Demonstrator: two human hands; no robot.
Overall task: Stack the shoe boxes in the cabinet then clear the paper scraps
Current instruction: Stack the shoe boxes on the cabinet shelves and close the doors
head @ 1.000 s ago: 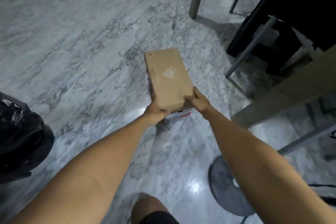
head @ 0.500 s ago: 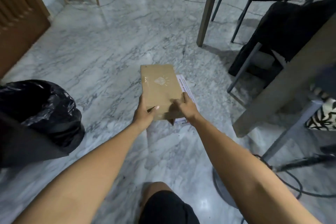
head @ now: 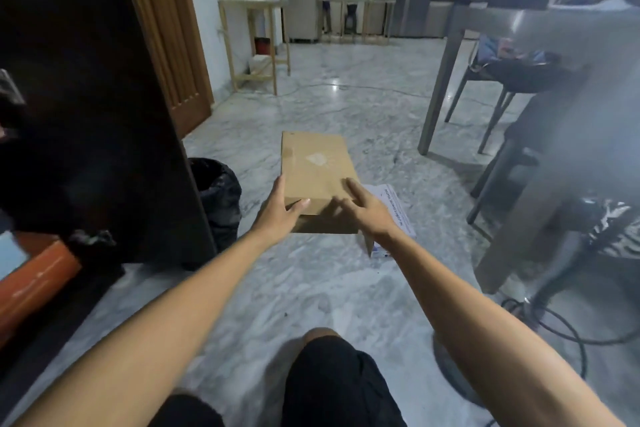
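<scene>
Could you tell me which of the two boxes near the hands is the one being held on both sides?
The plain brown box on top: the left hand and right hand flank it. The white printed box lies beneath, poking out rightward.

Plain brown cardboard shoe box (head: 317,173), lid closed, lengthwise and level above the marble floor.

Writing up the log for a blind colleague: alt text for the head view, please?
Two bare hands hold a brown cardboard shoe box over a grey marble floor, the left hand gripping its near left corner and the right hand lying on its lid. A black bin bag stands left beside a dark cabinet; table and chair legs stand right.
</scene>
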